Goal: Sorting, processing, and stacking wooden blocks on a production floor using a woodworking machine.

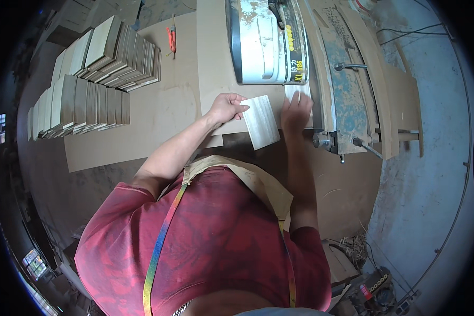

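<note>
My left hand (228, 108) pinches a thin, pale wooden board (261, 122) by its upper left corner. The board hangs tilted over the near edge of the bench, in front of my apron. Close to its right, my right hand (296, 109) has its fingers closed on the near end of a second pale board (289, 91). That board lies flat against the front of a white and black machine housing (258, 45), and its far part is hidden under the housing.
Stacks of similar boards (92, 102) stand at the left. A red-handled tool (171, 39) lies beyond them on the brown sheet (179, 68). Right of the housing runs a worn blue metal machine table (347, 87) with a lever (353, 66). Farther right is a wall (437, 126).
</note>
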Demonstrator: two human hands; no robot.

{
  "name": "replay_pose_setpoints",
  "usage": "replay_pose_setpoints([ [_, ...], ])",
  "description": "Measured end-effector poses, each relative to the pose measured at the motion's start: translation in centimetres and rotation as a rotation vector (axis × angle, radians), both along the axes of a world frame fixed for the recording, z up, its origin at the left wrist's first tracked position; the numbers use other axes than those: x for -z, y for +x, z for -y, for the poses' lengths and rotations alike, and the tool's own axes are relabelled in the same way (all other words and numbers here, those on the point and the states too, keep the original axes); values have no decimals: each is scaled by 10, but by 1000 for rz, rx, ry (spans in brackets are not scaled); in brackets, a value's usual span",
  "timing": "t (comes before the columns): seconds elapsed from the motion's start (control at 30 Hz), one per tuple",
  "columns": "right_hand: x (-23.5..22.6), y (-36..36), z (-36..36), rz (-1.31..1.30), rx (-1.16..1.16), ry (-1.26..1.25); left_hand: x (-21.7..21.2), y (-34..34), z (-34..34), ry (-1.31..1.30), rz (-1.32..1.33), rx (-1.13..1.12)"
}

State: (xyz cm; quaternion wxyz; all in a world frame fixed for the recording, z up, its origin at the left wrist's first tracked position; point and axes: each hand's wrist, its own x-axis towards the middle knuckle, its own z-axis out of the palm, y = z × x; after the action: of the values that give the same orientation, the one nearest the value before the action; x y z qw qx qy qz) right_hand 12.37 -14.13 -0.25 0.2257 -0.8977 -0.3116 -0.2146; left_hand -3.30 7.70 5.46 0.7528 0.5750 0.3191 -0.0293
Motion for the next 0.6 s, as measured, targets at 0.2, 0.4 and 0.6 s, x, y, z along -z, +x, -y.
replay_pose_setpoints([
  [0.2,-31,-46,-5,-219,-251,36,5,2,6,207,-115,-40],
  [0.4,-51,-111,21,-213,-162,11,-6,8,20,351,-90,39],
  [0.6,-36,-80,51,-163,0,-163,-4,-6,12,366,-100,23],
])
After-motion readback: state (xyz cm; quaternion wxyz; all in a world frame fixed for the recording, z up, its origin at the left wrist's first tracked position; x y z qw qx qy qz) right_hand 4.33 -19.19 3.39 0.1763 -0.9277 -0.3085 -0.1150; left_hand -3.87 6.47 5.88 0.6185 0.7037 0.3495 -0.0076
